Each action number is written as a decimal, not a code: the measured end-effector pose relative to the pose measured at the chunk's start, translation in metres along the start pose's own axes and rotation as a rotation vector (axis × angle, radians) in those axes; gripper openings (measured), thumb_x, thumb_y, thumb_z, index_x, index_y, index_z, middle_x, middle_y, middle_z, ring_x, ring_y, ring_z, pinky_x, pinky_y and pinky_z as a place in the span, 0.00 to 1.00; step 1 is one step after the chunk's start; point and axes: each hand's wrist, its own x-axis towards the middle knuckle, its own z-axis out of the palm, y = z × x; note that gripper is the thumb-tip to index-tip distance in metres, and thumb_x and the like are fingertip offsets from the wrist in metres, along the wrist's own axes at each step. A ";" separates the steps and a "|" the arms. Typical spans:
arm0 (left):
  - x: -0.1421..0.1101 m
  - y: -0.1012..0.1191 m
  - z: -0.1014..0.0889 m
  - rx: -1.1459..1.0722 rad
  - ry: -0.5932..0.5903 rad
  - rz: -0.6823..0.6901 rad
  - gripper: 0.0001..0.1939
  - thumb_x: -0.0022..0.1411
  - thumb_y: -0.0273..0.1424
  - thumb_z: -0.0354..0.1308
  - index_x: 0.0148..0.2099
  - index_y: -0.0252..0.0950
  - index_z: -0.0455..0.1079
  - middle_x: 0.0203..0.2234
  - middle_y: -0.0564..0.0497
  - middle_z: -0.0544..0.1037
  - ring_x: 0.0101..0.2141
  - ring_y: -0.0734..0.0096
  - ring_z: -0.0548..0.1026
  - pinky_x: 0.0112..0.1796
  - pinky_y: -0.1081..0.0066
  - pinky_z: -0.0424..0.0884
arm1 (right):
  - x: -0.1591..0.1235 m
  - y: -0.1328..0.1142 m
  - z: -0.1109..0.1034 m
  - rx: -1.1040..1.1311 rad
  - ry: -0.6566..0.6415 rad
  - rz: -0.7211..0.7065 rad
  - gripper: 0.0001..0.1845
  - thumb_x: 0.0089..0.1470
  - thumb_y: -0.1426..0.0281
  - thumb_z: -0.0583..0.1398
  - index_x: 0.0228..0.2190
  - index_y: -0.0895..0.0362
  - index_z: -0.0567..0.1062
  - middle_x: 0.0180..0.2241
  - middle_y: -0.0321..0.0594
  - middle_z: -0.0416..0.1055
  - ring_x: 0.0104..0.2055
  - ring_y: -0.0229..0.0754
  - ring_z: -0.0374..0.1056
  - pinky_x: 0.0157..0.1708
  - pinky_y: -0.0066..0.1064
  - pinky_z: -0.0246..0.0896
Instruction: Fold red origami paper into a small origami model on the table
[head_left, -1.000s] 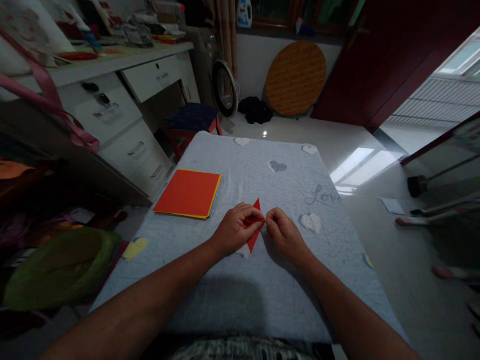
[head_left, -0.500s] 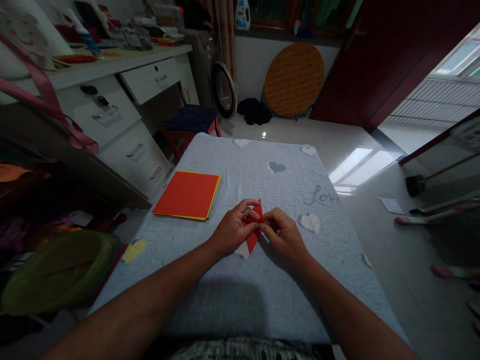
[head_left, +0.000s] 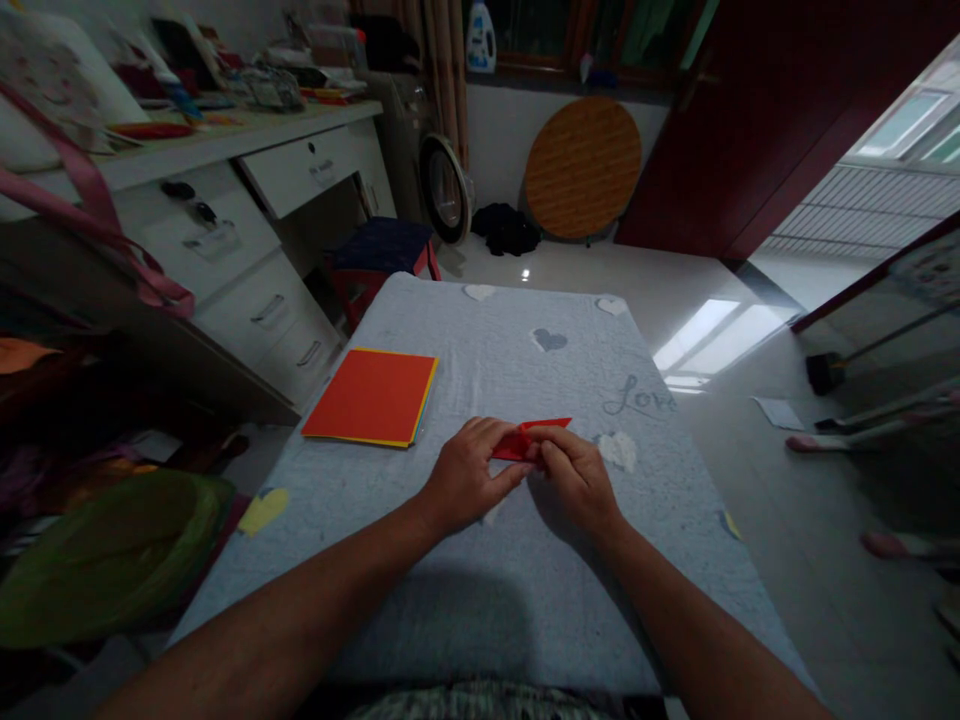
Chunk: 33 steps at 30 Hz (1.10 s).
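A folded piece of red paper (head_left: 513, 446) is between my two hands over the cloth-covered table (head_left: 480, 350). My left hand (head_left: 474, 468) grips its left part between thumb and fingers. Around its right part, the thumb and fingers of my right hand (head_left: 571, 468) are closed. One pointed tip sticks out above the right fingers; the fingers hide much of the folds. To the left of my hands lies a stack of square coloured paper (head_left: 373, 397), red on top with yellow and blue edges showing.
A white desk (head_left: 255, 200) with drawers runs along the left. Beyond the table stand a stool (head_left: 384, 245), a washing machine with its round door (head_left: 445, 190) open, and a round wooden board (head_left: 583, 168). A green basin (head_left: 112, 550) sits at the lower left.
The red paper has turned from pointing up and down to lying nearly sideways, its tip now towards the upper right. Both hands keep their grip, with the fingers shifted.
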 end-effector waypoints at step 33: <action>0.007 -0.005 0.010 0.134 -0.068 0.002 0.13 0.61 0.41 0.63 0.37 0.36 0.70 0.33 0.49 0.75 0.38 0.60 0.71 0.39 0.64 0.67 | 0.004 0.013 -0.009 -0.719 -0.056 -0.097 0.18 0.59 0.65 0.59 0.50 0.57 0.74 0.37 0.47 0.78 0.38 0.49 0.73 0.41 0.39 0.63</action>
